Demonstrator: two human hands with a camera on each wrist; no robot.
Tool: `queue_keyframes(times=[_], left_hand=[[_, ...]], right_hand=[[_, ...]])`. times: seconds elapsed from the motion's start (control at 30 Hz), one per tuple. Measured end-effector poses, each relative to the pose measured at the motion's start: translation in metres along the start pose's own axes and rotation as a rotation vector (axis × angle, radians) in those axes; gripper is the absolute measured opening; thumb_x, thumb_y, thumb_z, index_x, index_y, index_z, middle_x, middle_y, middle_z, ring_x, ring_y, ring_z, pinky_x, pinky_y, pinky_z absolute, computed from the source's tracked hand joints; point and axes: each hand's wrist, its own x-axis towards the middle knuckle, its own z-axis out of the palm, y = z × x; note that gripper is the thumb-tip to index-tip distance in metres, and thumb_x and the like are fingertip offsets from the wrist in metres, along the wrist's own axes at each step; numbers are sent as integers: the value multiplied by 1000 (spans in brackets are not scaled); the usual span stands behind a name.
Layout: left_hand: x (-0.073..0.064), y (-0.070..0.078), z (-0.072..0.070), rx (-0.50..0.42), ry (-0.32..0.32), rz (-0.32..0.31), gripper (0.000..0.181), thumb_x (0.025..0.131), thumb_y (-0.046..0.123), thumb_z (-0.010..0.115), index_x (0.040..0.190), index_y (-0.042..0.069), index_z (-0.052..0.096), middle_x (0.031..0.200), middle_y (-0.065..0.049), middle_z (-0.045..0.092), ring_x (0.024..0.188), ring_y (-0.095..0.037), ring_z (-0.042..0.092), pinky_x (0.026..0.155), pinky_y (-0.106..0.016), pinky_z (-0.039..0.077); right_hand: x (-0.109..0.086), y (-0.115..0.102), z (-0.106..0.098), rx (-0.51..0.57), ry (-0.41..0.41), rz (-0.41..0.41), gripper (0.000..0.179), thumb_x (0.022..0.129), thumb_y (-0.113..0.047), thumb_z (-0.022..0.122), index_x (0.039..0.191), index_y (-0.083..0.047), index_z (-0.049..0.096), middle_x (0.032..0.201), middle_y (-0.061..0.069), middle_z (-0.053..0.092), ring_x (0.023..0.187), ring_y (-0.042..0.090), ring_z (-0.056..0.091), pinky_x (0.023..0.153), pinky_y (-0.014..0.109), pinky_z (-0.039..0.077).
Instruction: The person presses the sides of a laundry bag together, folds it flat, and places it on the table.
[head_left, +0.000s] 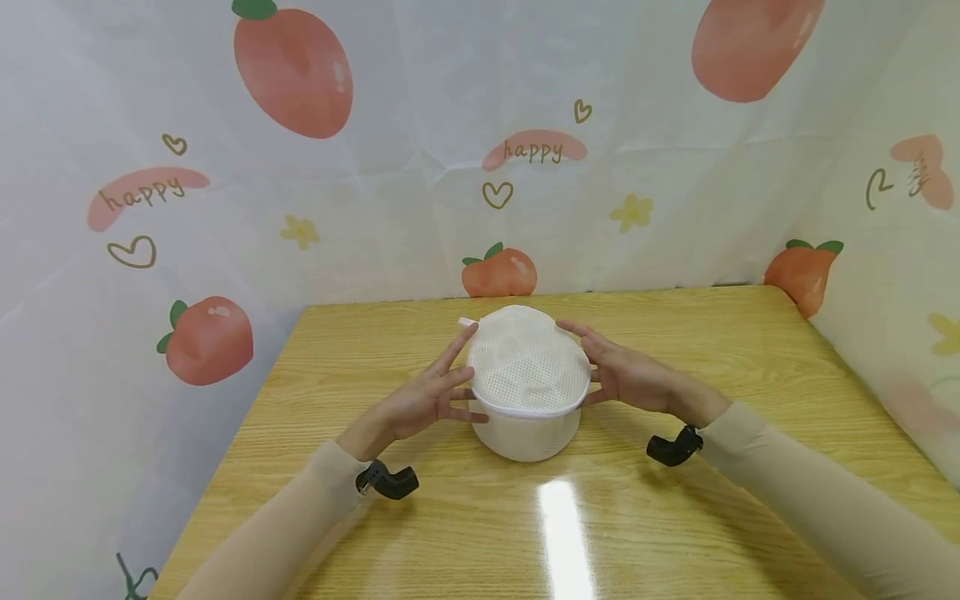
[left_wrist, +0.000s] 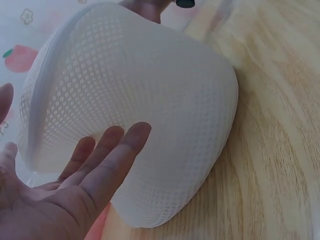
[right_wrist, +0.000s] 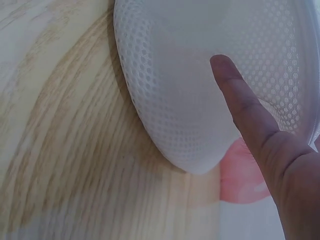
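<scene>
A round white mesh laundry bag (head_left: 528, 367) with a zipped rim stands on the table, its top slightly dented. My left hand (head_left: 431, 398) is at its left side with fingers spread and fairly straight. In the left wrist view those fingertips (left_wrist: 137, 131) lie against the mesh wall. On the opposite side, my right hand (head_left: 630, 375) has its fingers extended along the bag. The right wrist view shows one straight finger (right_wrist: 245, 100) against the mesh (right_wrist: 185, 85). A small pale tab (head_left: 467, 322) sticks out at the bag's upper left.
The wooden table (head_left: 360, 350) extends around the bag. Behind it and along the sides hangs a white cloth (head_left: 405, 208) printed with fruit, hearts and flowers. A black wrist mount (head_left: 390, 481) sits on the left wrist, another mount (head_left: 673, 447) on the right.
</scene>
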Motion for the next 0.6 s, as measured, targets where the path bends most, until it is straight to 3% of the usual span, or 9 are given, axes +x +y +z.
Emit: queue_keyframes(times=[0.17,0.4,0.6], left_hand=[[0,-4,1,-2,9,-11,70,113,20,44,164,53,8,172,-3,0,139,-43,50,104,-65,48],[1,-7,3,-13,40,-34,78,111,10,49,164,52,10,164,-24,26,129,-33,60,103,-64,49],[3,-8,6,-5,40,-33,84,108,9,55,165,47,7,166,-22,20,132,-33,56,104,-64,49]], right_hand=[[4,5,3,20,-6,2,56,116,-36,21,169,-31,2,173,7,2,148,37,37,105,65,47],[8,13,8,40,1,18,57,117,-31,24,169,-30,3,171,13,6,141,31,48,105,63,48],[12,17,10,36,8,16,57,117,-34,26,169,-29,4,171,13,5,139,30,49,104,63,49]])
